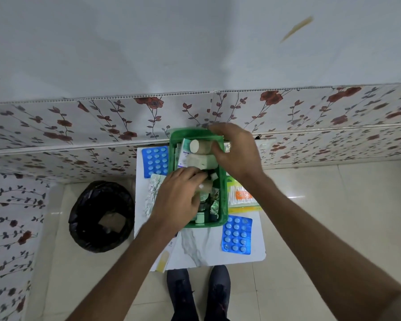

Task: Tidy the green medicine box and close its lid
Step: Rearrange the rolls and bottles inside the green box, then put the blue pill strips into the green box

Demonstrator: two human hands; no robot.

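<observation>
On the worktop (202, 249) stands the green box (222, 200), lid off. Reaching from the right, the right hand (235, 150) grips a tan roll (200, 146) above its far end. The left hand (177, 200), palm down, fingers curled, digs among packets inside; what it holds is unclear.
</observation>
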